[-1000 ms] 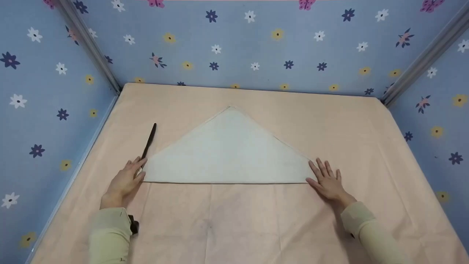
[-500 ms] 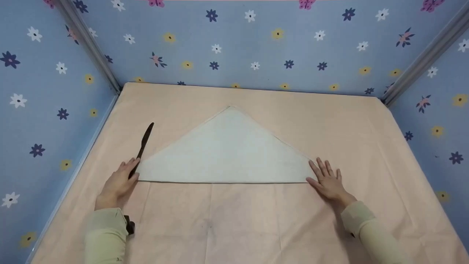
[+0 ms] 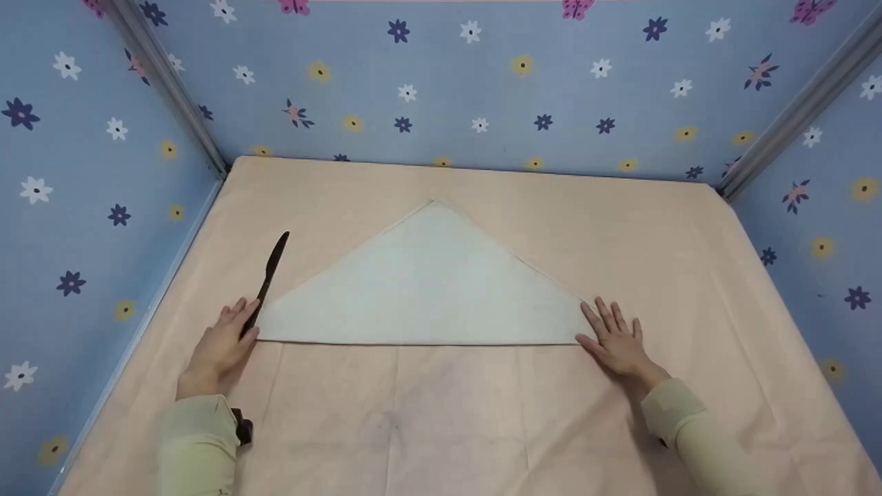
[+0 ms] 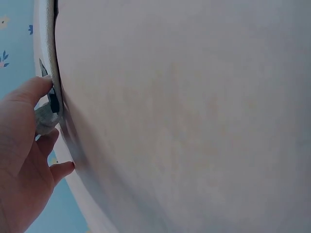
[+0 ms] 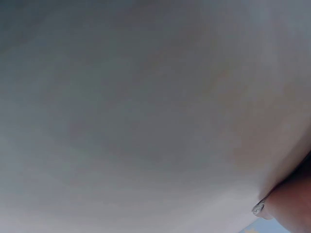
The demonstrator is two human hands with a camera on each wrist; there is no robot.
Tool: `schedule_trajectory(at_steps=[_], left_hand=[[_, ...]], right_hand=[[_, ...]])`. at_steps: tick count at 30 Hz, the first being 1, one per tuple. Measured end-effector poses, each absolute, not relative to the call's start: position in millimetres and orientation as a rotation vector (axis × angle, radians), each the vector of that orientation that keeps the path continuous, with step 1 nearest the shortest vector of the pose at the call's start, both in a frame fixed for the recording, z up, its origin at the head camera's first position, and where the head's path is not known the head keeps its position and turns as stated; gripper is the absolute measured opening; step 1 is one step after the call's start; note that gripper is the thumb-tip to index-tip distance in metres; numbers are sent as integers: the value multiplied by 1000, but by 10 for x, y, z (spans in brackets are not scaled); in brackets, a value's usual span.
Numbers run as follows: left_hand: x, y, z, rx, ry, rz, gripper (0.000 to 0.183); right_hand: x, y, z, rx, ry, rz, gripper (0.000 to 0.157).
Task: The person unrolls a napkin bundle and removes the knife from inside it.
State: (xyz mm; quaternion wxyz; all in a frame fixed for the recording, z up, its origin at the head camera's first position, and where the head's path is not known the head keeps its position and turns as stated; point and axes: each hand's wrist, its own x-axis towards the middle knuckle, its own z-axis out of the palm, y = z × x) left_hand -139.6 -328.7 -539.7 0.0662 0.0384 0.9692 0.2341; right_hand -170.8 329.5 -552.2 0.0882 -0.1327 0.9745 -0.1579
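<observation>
A white cloth napkin (image 3: 427, 289), folded into a wide triangle, lies flat with its point toward the back wall. At its left corner my left hand (image 3: 217, 355) pinches the cloth between thumb and fingers. A dark table knife (image 3: 277, 255) slants across that corner, its near end running in beside the fingers. The left wrist view shows the thumb (image 4: 36, 89) on the napkin's edge, with grey bunched cloth (image 4: 46, 119) by the fingers. My right hand (image 3: 617, 344) rests with fingers spread on the right corner. In the right wrist view, only a fingertip (image 5: 286, 206) shows.
A pale peach cloth (image 3: 455, 420) with light creases covers the table. Blue flowered panels (image 3: 441, 76) stand at the back and both sides, with grey metal posts (image 3: 172, 86) at the back corners.
My left hand has shifted a little left, drawing the napkin's left corner out further. The knife has moved slightly left too. My right hand has stayed put.
</observation>
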Motion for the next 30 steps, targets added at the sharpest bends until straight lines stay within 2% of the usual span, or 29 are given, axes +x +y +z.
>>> schedule_trajectory(at_steps=[14,30], left_hand=[[-1359,-3144,-5351,109,2994,753,58],[-1393,-2874,-5317,175,3125,739,52]], right_hand=[[-1707,3303,-5539,-382,2899,-470,65],[-1708,3287,-5516,-386,2888,-499,65]])
